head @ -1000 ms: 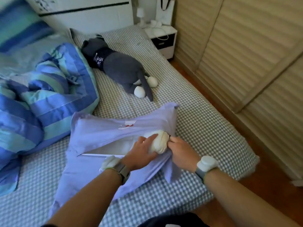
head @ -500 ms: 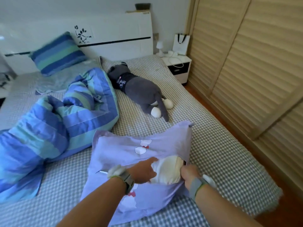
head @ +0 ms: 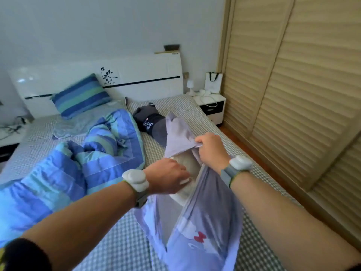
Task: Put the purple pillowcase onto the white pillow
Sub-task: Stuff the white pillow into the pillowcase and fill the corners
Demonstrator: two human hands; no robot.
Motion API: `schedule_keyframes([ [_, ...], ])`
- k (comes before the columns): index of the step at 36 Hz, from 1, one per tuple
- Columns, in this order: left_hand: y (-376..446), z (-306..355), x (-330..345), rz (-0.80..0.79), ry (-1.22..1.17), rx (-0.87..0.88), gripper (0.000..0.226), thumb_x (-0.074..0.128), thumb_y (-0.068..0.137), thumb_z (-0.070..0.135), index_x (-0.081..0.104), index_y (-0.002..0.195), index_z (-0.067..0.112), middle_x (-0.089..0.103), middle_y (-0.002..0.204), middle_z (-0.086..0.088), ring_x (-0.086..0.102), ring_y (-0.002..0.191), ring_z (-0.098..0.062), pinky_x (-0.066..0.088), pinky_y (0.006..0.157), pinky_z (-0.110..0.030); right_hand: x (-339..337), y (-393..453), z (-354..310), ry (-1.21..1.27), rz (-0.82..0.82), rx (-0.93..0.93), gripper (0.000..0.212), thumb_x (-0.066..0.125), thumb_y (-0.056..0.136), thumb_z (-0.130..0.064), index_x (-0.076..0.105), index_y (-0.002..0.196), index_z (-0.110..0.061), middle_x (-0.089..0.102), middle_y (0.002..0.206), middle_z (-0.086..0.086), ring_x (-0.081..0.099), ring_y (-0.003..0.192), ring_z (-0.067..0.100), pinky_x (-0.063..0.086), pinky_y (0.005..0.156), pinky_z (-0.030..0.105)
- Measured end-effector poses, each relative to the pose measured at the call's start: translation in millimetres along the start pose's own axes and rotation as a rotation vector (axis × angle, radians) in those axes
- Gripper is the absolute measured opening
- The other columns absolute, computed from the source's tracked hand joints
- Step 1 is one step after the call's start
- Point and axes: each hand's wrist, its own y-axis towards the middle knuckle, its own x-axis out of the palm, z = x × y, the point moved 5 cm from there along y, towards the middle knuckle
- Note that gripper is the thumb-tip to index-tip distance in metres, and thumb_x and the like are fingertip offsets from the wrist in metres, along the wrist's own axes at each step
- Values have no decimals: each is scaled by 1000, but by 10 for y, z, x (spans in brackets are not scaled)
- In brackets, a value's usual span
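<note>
The purple pillowcase [head: 203, 222] hangs lifted above the bed, its open end uppermost, a red and white print near its bottom. The white pillow [head: 188, 165] sits mostly inside it; only a pale bulge shows at the opening. My right hand [head: 210, 151] pinches the upper edge of the pillowcase opening and holds it up. My left hand [head: 168, 178] is closed on the exposed end of the pillow at the opening, fingers partly inside the case. Both wrists carry white devices.
The checked bed sheet [head: 121, 245] lies below. A blue striped quilt [head: 78, 165] is heaped at left, a striped pillow [head: 81, 95] at the headboard. A grey plush toy [head: 150, 123] lies behind the pillowcase. A nightstand [head: 212, 106] and slatted wardrobe doors [head: 293, 94] stand at right.
The pillowcase with the pillow inside has been lifted off the bed from lying flat to hanging upright. Both hands rose with it, and my view tilted up toward the headboard.
</note>
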Motion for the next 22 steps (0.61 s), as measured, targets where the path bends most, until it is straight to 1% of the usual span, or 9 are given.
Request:
schedule_keyframes([
  [2,67,-35,-132,-84,119,-179,26,67,80,32,58,59,19,60,57,1,60,50,-24,33,45,-24,53,-5,-24,-169,2,13,8,54,79,-12,61,77,-11,46,81,10,45,66,29,28,60,33],
  [5,69,-16,-160,-243,29,-591,19,52,89,22,68,81,15,69,82,-4,67,79,-27,39,62,-28,224,-362,34,-354,97,109,19,60,81,-11,57,99,-16,50,103,10,55,85,34,45,67,41],
  [7,-67,78,-41,-293,-62,-758,21,47,91,18,67,95,12,69,94,-9,66,91,-32,42,70,-31,418,-744,281,-381,12,253,32,61,84,-20,54,115,-19,53,116,9,55,103,31,50,81,43],
  [10,-246,383,69,-380,-145,-801,24,46,92,18,61,108,11,66,102,-11,64,96,-33,40,72,-33,503,-1098,658,-310,-88,455,25,48,93,-20,58,115,-15,63,117,11,60,107,32,49,85,38],
  [14,-385,898,157,-562,-191,-756,29,51,89,21,57,116,15,66,106,-10,65,99,-33,46,76,-34,334,-1099,561,-42,170,517,28,49,89,-4,62,113,-9,68,102,17,64,94,36,46,76,37],
  [16,-376,914,120,-471,-96,-696,21,64,79,25,66,98,16,68,85,-7,69,77,-31,50,65,-29,315,-1166,357,109,243,404,30,52,85,2,64,110,-8,69,95,14,64,87,30,42,71,30],
  [18,-338,766,127,-259,-10,-633,12,70,66,25,63,73,19,60,61,-3,62,51,-27,51,49,-30,293,-1246,168,187,250,274,26,56,86,1,66,107,-11,69,91,6,63,82,22,40,71,25],
  [20,-262,639,34,33,62,-493,12,65,73,21,56,80,17,59,73,-7,59,65,-29,51,58,-37,377,-1291,29,272,157,167,12,55,94,-10,65,99,-15,68,86,-4,61,78,11,43,71,22],
  [22,-185,597,-71,230,97,-321,13,60,82,15,57,94,13,61,100,-14,57,95,-34,49,84,-47,485,-1324,-64,324,47,124,12,52,97,-15,63,96,-20,66,84,-9,60,76,6,46,71,25],
])
